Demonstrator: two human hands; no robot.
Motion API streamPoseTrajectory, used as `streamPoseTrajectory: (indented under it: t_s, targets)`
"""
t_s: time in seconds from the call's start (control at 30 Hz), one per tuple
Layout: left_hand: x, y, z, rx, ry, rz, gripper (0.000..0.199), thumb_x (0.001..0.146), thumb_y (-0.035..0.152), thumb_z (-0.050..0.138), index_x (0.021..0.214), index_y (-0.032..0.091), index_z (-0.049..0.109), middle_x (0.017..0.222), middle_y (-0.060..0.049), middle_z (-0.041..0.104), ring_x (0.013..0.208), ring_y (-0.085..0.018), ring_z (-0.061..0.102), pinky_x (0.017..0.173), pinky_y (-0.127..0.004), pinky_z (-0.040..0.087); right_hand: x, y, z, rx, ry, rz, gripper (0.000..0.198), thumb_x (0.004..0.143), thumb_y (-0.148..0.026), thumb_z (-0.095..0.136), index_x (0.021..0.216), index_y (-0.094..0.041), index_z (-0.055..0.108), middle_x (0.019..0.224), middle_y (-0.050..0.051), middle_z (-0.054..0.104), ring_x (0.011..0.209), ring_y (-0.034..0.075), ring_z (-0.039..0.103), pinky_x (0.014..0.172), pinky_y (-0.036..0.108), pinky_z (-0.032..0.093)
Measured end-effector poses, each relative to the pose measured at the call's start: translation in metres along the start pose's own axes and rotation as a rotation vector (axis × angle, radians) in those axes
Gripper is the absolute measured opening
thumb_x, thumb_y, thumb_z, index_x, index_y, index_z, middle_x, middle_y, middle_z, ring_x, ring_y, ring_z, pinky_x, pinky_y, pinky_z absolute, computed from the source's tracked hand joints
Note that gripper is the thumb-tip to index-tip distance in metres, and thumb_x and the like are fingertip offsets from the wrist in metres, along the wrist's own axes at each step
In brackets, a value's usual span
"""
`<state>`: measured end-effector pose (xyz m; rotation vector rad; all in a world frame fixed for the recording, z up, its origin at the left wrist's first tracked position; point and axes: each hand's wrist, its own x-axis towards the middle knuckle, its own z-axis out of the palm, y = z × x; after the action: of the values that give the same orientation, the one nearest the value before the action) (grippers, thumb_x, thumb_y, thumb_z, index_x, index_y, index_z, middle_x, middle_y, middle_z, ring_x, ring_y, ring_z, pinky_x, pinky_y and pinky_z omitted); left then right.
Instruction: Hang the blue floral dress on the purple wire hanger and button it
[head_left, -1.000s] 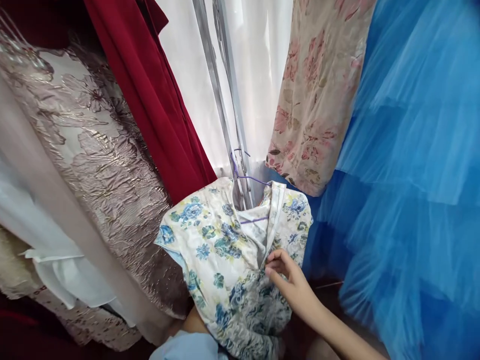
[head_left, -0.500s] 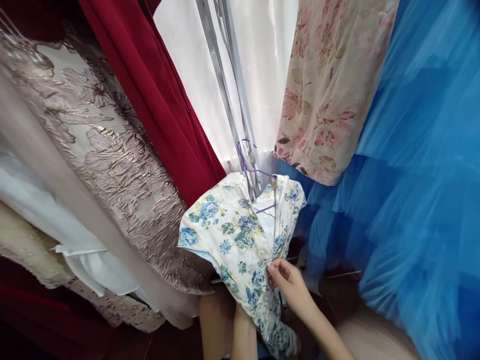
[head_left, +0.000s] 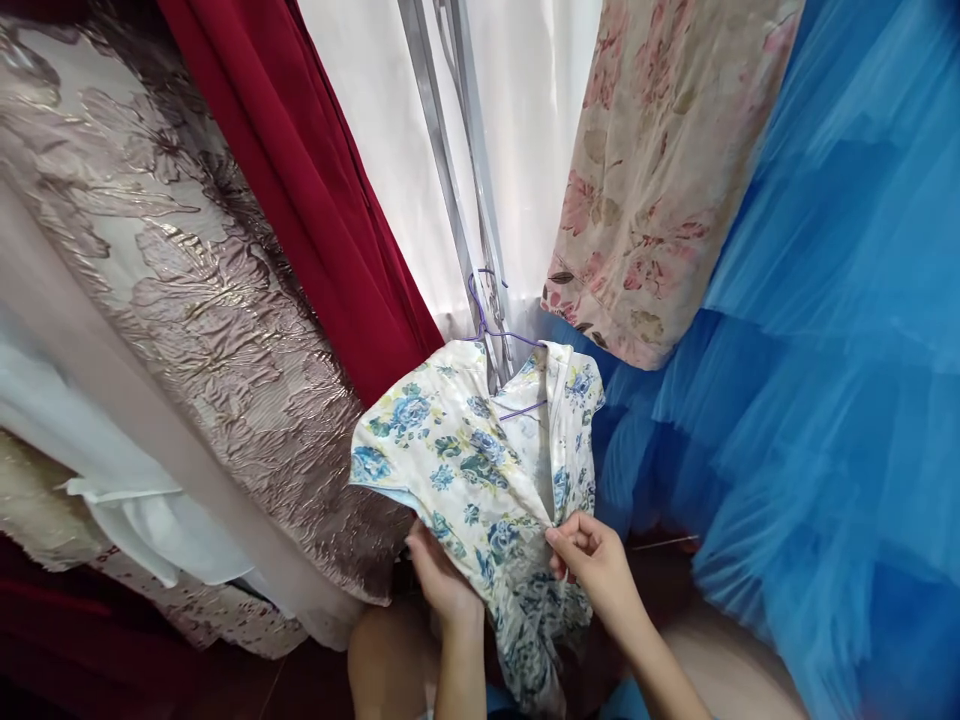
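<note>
Garment: a white short-sleeved cloth top with blue and green flowers (head_left: 450, 450) hangs from a thin purple wire hanger (head_left: 517, 338), mid-view before the person.
Neck: open in a V below the hanger's middle, the hanger's lower bar showing inside.
Right hand (head_left: 600, 570): thumb and forefinger pinched together on the cloth at the V's lower point.
Left hand (head_left: 444, 585): touching the side edge below the sleeve; its fingers go behind the cloth, so how far they are closed cannot be told.
Lie: the top's long axis runs from the hanger down towards the person; the V's point lies right at the right fingertips, the left hand across the front from it.
Hanger hook: in front of two grey metal poles (head_left: 442, 150); whether it catches them is unclear.
Room: dark red cloth (head_left: 322, 220) and embossed pinkish fabric (head_left: 217, 320) to the left; pink-flowered beige cloth (head_left: 645, 200) and layered blue tulle (head_left: 840, 400) to the right; white drape (head_left: 540, 180) behind.
</note>
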<state>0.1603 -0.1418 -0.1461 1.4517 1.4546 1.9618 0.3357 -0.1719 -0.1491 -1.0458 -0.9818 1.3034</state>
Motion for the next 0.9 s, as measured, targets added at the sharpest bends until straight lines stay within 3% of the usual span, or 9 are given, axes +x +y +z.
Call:
streamPoseTrajectory:
  t_s: [0.07, 0.1, 0.13, 0.23, 0.27, 0.4, 0.53, 0.73, 0.9]
  targets:
    - [-0.010, 0.002, -0.005, 0.018, 0.217, 0.071, 0.029, 0.099, 0.037, 0.045, 0.125, 0.025, 0.050, 0.126, -0.009, 0.053, 0.118, -0.024, 0.053, 0.099, -0.042, 0.046, -0.001, -0.001, 0.001, 0.017, 0.002, 0.043, 0.045, 0.074, -0.058, 0.076, 0.068, -0.019, 0.054, 0.053, 0.003, 0.064, 0.043, 0.014, 0.052, 0.043, 0.024, 0.035]
    - [-0.015, 0.004, -0.006, 0.042, 0.217, 0.113, 0.023, 0.096, 0.034, 0.050, 0.117, 0.025, 0.053, 0.120, -0.009, 0.055, 0.116, -0.025, 0.054, 0.100, -0.042, 0.045, -0.001, -0.001, 0.003, 0.026, 0.000, 0.056, 0.045, 0.072, -0.058, 0.077, 0.067, -0.019, 0.055, 0.054, 0.003, 0.064, 0.042, 0.013, 0.052, 0.042, 0.024, 0.034]
    - [-0.021, 0.007, -0.006, 0.075, 0.121, 0.139, 0.019, 0.092, 0.030, 0.055, 0.111, 0.024, 0.056, 0.115, -0.008, 0.058, 0.112, -0.025, 0.056, 0.099, -0.042, 0.046, -0.002, -0.001, 0.005, 0.035, -0.006, 0.061, 0.045, 0.071, -0.058, 0.077, 0.068, -0.018, 0.056, 0.054, 0.004, 0.065, 0.041, 0.013, 0.051, 0.042, 0.023, 0.034]
    - [-0.040, 0.015, 0.004, 0.154, -0.378, 0.072, 0.025, 0.084, 0.019, 0.059, 0.109, 0.023, 0.060, 0.107, -0.008, 0.064, 0.104, -0.025, 0.061, 0.092, -0.038, 0.050, -0.005, -0.002, 0.013, 0.065, -0.048, 0.055, 0.043, 0.071, -0.056, 0.078, 0.068, -0.017, 0.058, 0.054, 0.002, 0.064, 0.039, 0.010, 0.048, 0.041, 0.022, 0.033]
    - [-0.045, 0.016, 0.009, 0.164, -0.451, 0.022, 0.027, 0.083, 0.017, 0.059, 0.110, 0.023, 0.061, 0.105, -0.008, 0.066, 0.100, -0.025, 0.063, 0.087, -0.036, 0.051, -0.006, -0.003, 0.014, 0.072, -0.061, 0.056, 0.042, 0.072, -0.054, 0.078, 0.067, -0.017, 0.058, 0.053, 0.002, 0.064, 0.038, 0.009, 0.046, 0.041, 0.022, 0.033]
    - [-0.059, 0.015, 0.026, 0.163, -0.446, -0.095, 0.008, 0.086, 0.018, 0.054, 0.090, 0.022, 0.060, 0.079, -0.002, 0.065, 0.073, -0.019, 0.062, 0.067, -0.029, 0.049, -0.010, -0.004, 0.015, 0.095, -0.082, 0.100, 0.037, 0.073, -0.048, 0.077, 0.066, -0.016, 0.059, 0.051, 0.001, 0.062, 0.036, 0.007, 0.041, 0.039, 0.020, 0.027]
    - [-0.058, 0.015, 0.030, 0.121, -0.509, -0.054, 0.014, 0.089, 0.017, 0.050, 0.075, 0.021, 0.050, 0.073, -0.001, 0.059, 0.071, -0.017, 0.059, 0.070, -0.028, 0.047, -0.004, -0.016, 0.015, 0.205, -0.019, 0.107, 0.030, 0.076, -0.040, 0.073, 0.063, -0.015, 0.061, 0.048, -0.002, 0.056, 0.036, 0.005, 0.035, 0.038, 0.021, 0.021]
    - [-0.050, 0.014, 0.021, 0.158, -0.625, -0.046, 0.012, 0.086, 0.015, 0.051, 0.076, 0.021, 0.048, 0.074, -0.002, 0.055, 0.072, -0.018, 0.056, 0.068, -0.027, 0.043, 0.058, -0.092, 0.044, 0.115, -0.017, -0.112, 0.019, 0.072, -0.032, 0.072, 0.064, -0.015, 0.065, 0.049, -0.002, 0.058, 0.037, 0.007, 0.038, 0.037, 0.022, 0.026]
    - [-0.048, 0.007, 0.014, 0.192, -0.687, -0.081, 0.013, 0.084, 0.016, 0.055, 0.074, 0.021, 0.048, 0.073, -0.001, 0.055, 0.070, -0.017, 0.056, 0.065, -0.026, 0.042, 0.117, -0.158, 0.073, 0.131, -0.037, -0.272, 0.025, 0.068, -0.031, 0.073, 0.054, -0.016, 0.060, 0.048, -0.002, 0.056, 0.038, 0.006, 0.037, 0.038, 0.021, 0.027]
